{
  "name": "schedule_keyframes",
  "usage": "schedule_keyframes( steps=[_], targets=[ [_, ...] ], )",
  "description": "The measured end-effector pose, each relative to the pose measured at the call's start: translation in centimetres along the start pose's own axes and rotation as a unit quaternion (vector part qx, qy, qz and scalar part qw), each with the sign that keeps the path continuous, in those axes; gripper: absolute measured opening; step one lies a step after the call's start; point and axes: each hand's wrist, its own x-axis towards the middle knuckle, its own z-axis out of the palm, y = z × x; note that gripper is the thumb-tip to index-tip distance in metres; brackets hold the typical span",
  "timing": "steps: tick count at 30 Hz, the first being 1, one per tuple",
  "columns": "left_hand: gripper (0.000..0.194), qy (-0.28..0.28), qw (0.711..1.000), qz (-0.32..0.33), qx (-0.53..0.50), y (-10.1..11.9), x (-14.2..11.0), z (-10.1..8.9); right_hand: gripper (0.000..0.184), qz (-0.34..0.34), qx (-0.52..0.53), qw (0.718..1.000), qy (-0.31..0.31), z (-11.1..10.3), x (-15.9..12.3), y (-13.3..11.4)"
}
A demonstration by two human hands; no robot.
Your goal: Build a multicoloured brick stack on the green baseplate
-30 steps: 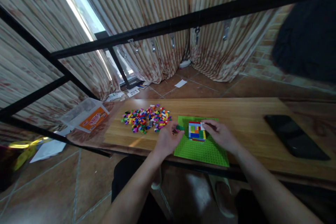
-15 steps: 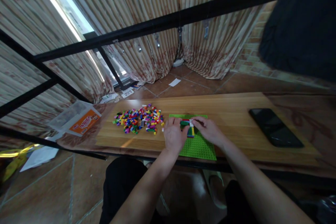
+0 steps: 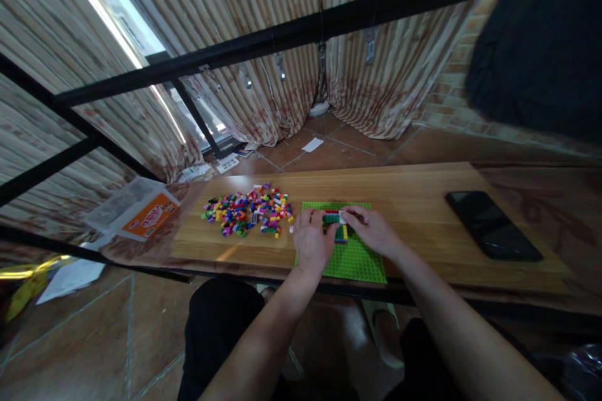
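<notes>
I have my left hand (image 3: 312,244) grasping a green brick (image 3: 332,218) and my right hand (image 3: 375,232) pinching a white brick (image 3: 342,217) over the lime plate (image 3: 357,264).

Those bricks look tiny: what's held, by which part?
The left hand holds a green toy brick near its left end; the right hand touches a white toy brick at its right side, grip unclear.
</notes>
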Motion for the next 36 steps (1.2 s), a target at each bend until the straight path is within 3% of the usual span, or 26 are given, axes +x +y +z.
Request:
schedule_keyframes(
  steps=[7, 19, 29, 36],
  targets=[
    [0.023, -0.002, 0.999, -0.011, -0.032, -0.2, -0.2, -0.3, 0.036, 0.027, 0.0, 1.0, 0.0, 0.5, -0.1, 0.2],
    [0.027, -0.018, 0.989, -0.094, -0.117, -1.0, 0.5, 0.1, 0.033, 0.034, -0.005, 0.999, -0.001, 0.7, 0.1, 0.4],
    [0.031, -0.057, 0.934, -0.205, -0.288, -2.7, 1.8, 0.8, 0.036, 0.069, 0.114, 0.988, 0.081, 0.9, 0.5, 1.2],
    [0.028, -0.069, 0.916, -0.23, -0.32, -2.0, 2.7, 1.4, 0.036, 0.077, 0.158, 0.981, 0.082, 1.6, 0.8, 1.2]
  ],
)
